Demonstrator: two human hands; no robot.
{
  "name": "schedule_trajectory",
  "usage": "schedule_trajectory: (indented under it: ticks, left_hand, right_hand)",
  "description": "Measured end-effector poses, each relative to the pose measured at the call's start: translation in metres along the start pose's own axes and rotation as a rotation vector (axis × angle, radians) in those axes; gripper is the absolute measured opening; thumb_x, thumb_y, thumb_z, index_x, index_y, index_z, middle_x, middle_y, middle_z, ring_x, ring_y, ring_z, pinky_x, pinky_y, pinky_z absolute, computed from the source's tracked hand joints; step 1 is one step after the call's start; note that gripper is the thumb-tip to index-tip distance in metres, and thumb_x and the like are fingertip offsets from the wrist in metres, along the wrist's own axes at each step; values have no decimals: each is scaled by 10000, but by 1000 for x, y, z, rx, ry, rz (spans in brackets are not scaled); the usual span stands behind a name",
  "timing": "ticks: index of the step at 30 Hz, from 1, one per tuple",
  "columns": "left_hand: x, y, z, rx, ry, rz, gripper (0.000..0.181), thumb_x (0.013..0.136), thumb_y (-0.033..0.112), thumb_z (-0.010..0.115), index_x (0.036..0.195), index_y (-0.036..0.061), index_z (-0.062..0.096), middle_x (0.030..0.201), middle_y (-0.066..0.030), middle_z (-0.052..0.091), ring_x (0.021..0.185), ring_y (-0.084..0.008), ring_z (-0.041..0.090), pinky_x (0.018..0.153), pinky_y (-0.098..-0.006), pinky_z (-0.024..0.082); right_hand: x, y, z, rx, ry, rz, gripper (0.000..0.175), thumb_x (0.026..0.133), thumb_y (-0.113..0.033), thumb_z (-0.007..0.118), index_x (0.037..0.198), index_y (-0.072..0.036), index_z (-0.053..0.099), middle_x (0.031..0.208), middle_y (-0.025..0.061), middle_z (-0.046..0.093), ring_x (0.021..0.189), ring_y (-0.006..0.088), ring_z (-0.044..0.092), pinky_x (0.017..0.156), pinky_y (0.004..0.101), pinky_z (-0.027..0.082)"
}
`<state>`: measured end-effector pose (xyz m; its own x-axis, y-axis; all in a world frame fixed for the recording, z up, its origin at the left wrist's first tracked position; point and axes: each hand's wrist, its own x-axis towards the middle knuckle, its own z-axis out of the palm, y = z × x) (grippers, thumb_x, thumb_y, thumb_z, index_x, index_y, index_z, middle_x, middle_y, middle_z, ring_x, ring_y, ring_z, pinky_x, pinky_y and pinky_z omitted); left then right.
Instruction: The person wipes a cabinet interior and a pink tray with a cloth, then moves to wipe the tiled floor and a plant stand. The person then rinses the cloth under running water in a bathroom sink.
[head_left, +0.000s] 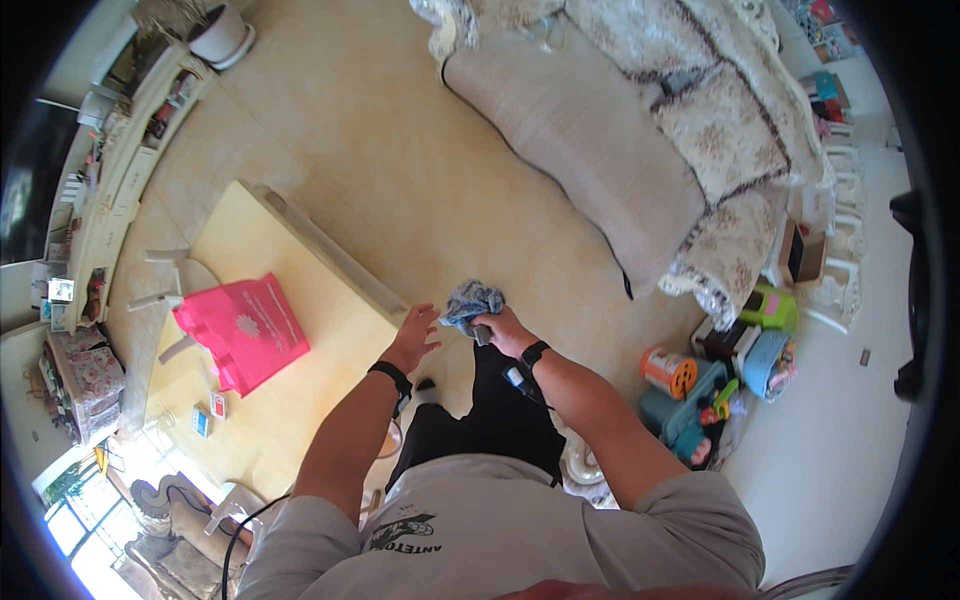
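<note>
My right hand (508, 331) is closed around a crumpled blue-grey cloth (472, 301). A short grey-brown end (482, 334) sticks out below the fingers; whether it belongs to the cloth I cannot tell. To the left, my left hand (415, 339) hovers with its fingers apart and nothing in them. It is beside the near corner of a pale yellow table (330, 300), a small gap away from the cloth. On the tabletop lies a bright pink bag (244, 330) bearing writing. Two small boxes, one blue and white (200, 421) and one red and white (218, 406), are near it.
A patterned sofa (720, 127) with a beige seat cover (570, 127) stands ahead on the right. Toys and tubs, including an orange-lidded container (669, 373), crowd my right side. A low cabinet (131, 180) runs along the left wall; a white plastic chair (180, 281) stands beyond the table.
</note>
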<state>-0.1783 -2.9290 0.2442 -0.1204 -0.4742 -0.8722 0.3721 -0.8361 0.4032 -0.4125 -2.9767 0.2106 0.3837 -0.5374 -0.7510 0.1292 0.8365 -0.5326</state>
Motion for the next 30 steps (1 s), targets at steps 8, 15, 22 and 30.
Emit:
schedule_trajectory:
  ticks: [8, 15, 22, 30]
  left_hand:
    - [15, 220, 84, -428, -284, 229, 483, 1016, 532, 570, 1260, 119, 632, 1128, -68, 719, 1016, -225, 703, 916, -384, 578]
    - [30, 406, 57, -635, -155, 328, 493, 1014, 558, 553, 1238, 128, 637, 1134, -70, 709, 1013, -236, 692, 868, -430, 585]
    - [107, 640, 9, -491, -229, 364, 456, 1044, 533, 518, 1215, 128, 637, 1072, -54, 710, 903, -221, 690, 761, -390, 584]
    - [229, 940, 5, -339, -237, 389, 449, 1070, 503, 500, 1209, 100, 641, 1047, -60, 712, 867, -211, 690, 729, -379, 586]
  right_hand:
    - [48, -248, 107, -140, -316, -87, 328, 870, -95, 752, 1173, -10, 659, 1031, 49, 706, 922, 167, 677, 773, 326, 548]
    - [147, -413, 211, -556, -415, -185, 443, 839, -174, 808, 1226, -47, 633, 1060, 60, 704, 924, 168, 686, 721, 337, 584]
    - [295, -589, 296, -754, -344, -335, 504, 820, -276, 856, 1225, -46, 664, 1059, 56, 737, 925, 158, 691, 759, 326, 571]
    - [468, -824, 355, -700, -188, -450, 480, 822, -327, 855, 1150, -14, 699, 1032, 72, 745, 919, 155, 695, 778, 320, 558]
